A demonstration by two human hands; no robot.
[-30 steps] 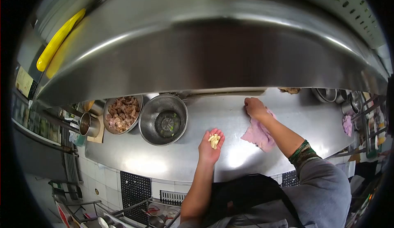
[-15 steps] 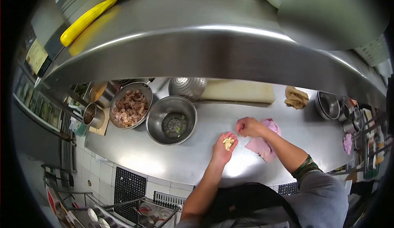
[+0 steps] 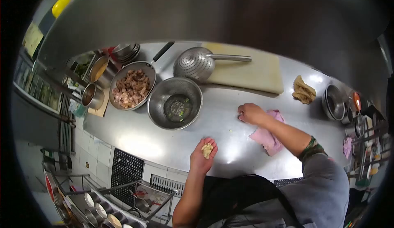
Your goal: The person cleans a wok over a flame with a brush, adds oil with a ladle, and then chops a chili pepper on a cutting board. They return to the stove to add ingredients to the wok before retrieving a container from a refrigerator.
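Note:
Pale peeled garlic cloves [image 3: 207, 150] rest in the cupped palm of my left hand [image 3: 200, 159], which is palm up over the counter's near edge. My right hand [image 3: 251, 114] is low over the steel counter with its fingers curled together; whatever they pinch, if anything, is hidden. Close to my right forearm lies a pink cloth [image 3: 266, 139], partly under it. A tiny pale bit [image 3: 230, 130] sits on the counter between my hands. Left of them stands a steel bowl [image 3: 154, 109] with a little liquid and green scraps inside.
A pan [image 3: 153, 82] of browned meat chunks stands left of the bowl. Behind are a perforated strainer [image 3: 193, 63] and a pale cutting board [image 3: 250, 74]. A brown cloth [image 3: 303, 90] and metal bowls [image 3: 334, 102] are at the right. A steel shelf [image 3: 205, 14] overhangs the back.
My left hand has moved left and toward me with the garlic cloves. My right hand stays near the pink cloth. The view has tilted, showing more of the strainer and cutting board.

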